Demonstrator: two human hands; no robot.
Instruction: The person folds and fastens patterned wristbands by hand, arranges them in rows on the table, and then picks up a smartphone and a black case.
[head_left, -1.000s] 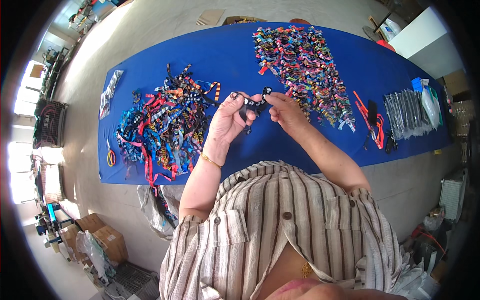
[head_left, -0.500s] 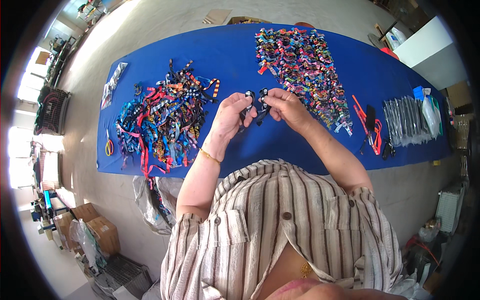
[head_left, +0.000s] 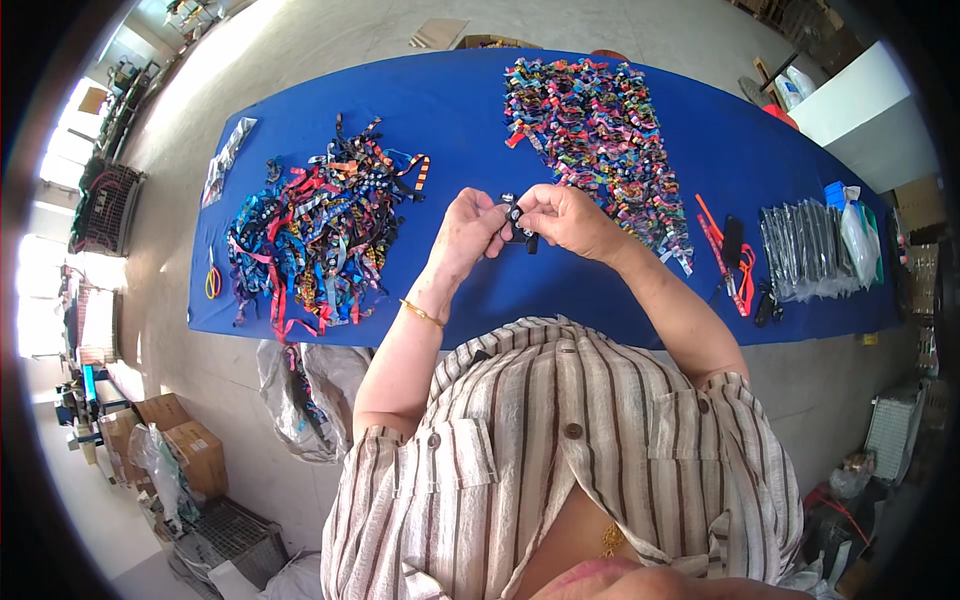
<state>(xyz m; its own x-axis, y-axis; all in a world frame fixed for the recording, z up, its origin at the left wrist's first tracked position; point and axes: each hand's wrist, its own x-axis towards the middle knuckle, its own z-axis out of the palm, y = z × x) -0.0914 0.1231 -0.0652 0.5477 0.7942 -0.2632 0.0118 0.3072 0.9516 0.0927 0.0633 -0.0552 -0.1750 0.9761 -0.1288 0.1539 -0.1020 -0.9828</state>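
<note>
Two hands (head_left: pixel 468 232) (head_left: pixel 572 222) pinch a black strap (head_left: pixel 516 216) (flat, white-marked) above smooth blue cloth (head_left: pixel 465 130).

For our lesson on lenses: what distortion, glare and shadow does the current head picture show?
Head view: the far edge of the table bows, corners fall black; windows at left glare white; a soft shadow lies on the table below the left hand and right hand.

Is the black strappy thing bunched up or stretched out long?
Bunched up: the black strap makes a small bundle, pinched between the fingertips of the left hand and right hand.
</note>
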